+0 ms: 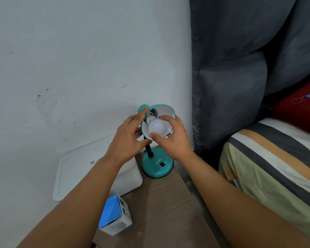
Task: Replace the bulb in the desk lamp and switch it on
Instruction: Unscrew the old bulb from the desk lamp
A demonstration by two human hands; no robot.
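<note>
Teal desk lamp (157, 163) stands at the far end of a narrow wooden counter (161, 203), its round base carrying the letters ATN and a black rocker switch (162, 164). Its shade (166, 109) is tipped so that the white inside faces the camera. A white bulb (157, 127) sits in the mouth of the shade, its metal screw base pointing toward 11 o'clock at the socket; whether the threads are seated there cannot be told.

The right hand (172, 138) comes in from 5 o'clock and cups the bulb's globe, thumb on its lower edge at 7 o'clock and fingers curled over the top at 1 o'clock, so it holds the bulb. The left hand (128, 138) comes in from 7 o'clock and is closed around the shade's rim at 9 o'clock of the bulb, fingertips reaching the shade near the socket, thumb near the black neck.

At 7 o'clock from the lamp base a blue and white carton (115, 214) stands on the counter's near left edge. A white plastic bin (89, 172) with a small printed label sits against the wall (70, 59), touching the counter's left side. At 3 o'clock lie a striped bed (276, 158) and a grey padded headboard (240, 68).
</note>
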